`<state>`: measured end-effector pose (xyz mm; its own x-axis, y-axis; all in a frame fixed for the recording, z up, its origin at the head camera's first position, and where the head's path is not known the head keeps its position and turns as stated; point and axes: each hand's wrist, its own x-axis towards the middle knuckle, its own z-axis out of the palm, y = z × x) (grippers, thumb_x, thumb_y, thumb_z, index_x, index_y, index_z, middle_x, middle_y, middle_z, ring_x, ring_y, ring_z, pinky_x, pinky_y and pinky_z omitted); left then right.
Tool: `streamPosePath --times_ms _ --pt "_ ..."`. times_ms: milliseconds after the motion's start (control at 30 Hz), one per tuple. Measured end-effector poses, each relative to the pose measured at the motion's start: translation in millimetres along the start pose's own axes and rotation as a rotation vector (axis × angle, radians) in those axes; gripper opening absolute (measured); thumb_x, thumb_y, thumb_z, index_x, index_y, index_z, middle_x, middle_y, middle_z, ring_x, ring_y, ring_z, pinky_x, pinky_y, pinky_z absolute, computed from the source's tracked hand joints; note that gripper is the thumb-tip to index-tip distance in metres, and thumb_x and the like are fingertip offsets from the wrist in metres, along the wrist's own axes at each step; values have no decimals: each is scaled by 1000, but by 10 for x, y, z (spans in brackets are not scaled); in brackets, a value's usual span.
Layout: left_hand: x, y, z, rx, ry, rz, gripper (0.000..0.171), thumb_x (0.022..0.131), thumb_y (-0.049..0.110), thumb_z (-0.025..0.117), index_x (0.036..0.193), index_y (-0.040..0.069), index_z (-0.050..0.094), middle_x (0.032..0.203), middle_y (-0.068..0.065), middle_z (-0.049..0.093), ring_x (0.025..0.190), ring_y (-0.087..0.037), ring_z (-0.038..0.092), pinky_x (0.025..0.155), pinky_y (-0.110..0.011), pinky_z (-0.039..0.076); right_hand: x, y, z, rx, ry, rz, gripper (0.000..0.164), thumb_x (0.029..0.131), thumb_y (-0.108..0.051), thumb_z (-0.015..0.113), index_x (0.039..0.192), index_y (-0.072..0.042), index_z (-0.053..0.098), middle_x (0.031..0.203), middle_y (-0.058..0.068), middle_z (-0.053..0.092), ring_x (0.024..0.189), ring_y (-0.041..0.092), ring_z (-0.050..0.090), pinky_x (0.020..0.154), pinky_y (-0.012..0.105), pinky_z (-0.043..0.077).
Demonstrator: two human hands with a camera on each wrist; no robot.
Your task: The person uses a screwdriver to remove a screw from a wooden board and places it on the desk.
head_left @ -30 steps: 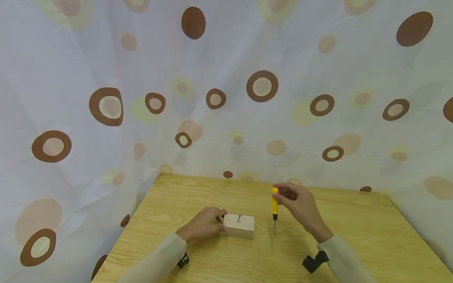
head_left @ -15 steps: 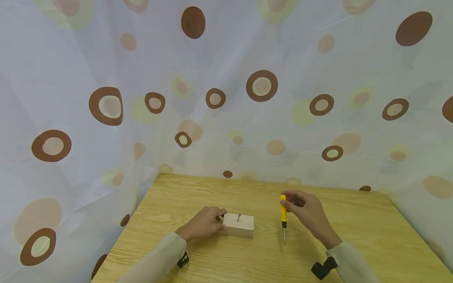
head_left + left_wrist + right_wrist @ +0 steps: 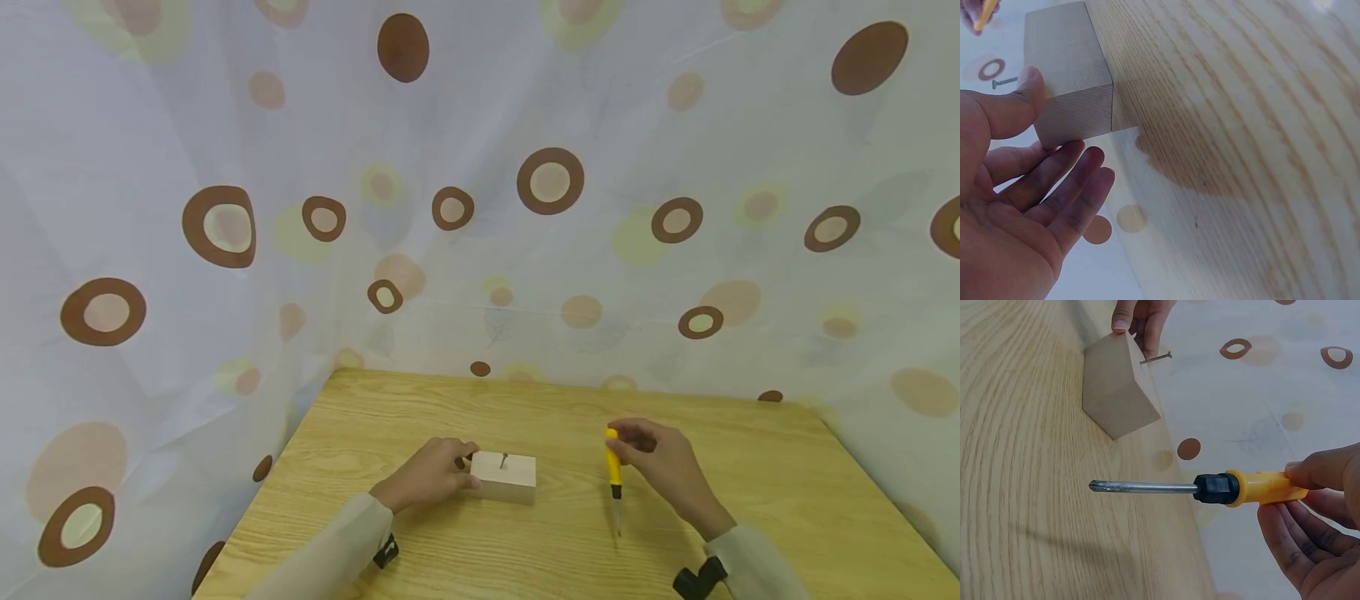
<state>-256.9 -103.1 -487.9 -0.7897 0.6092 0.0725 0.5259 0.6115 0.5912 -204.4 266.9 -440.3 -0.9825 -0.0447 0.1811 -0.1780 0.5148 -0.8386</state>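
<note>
A pale wooden block [image 3: 504, 478] lies on the wood-grain table, with a screw [image 3: 1156, 358] standing up out of its top face. My left hand [image 3: 431, 479] grips the block's left end between thumb and fingers, the thumb [image 3: 1030, 84] on the near side. To the right of the block, my right hand [image 3: 669, 467] pinches a Phillips screwdriver by the end of its yellow handle [image 3: 613, 458]. Its steel shaft [image 3: 1147, 487] points down, the tip above the table and apart from the block and screw.
The wood-grain table [image 3: 420, 400] stretches out on all sides of the block. Behind and to the left hangs a white curtain [image 3: 465, 125] with brown and yellow spots. Each wrist wears a black camera mount [image 3: 697, 579].
My right hand has carried the screwdriver to the right and nearer to me, away from the block. The left hand and the block have stayed in place.
</note>
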Motion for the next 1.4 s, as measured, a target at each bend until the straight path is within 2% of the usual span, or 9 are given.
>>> streamPosePath --times_ms 367,933,1233,1400 --pt "-16 -21 10 -13 -2 3 58 95 30 76 141 -1 59 131 -11 68 105 -20 70 87 -28 57 -48 96 -9 -7 -31 77 41 96 -33 75 127 -7 70 110 8 72 88 18 71 79 41 60" --pt "-2 28 -12 2 -11 -12 54 96 31 76 140 3 62 128 -8 70 105 -16 69 88 -28 56 -89 236 -2 -24 -48 129 49 95 -37 76 129 -3 68 108 6 71 86 18 71 78 39 60" --pt "-7 29 -24 -16 -28 -20 60 96 34 75 142 -1 59 133 -12 66 108 -23 70 88 -30 57 -94 292 24 -15 -66 132 43 97 -30 75 128 -1 68 104 7 71 85 19 70 76 38 61" --pt "-6 30 -36 -10 -31 -12 60 96 34 76 142 -1 59 133 -12 67 107 -24 70 87 -31 57 -102 326 43 -31 -66 130 43 97 -31 75 127 -1 69 102 5 70 84 18 70 75 36 60"
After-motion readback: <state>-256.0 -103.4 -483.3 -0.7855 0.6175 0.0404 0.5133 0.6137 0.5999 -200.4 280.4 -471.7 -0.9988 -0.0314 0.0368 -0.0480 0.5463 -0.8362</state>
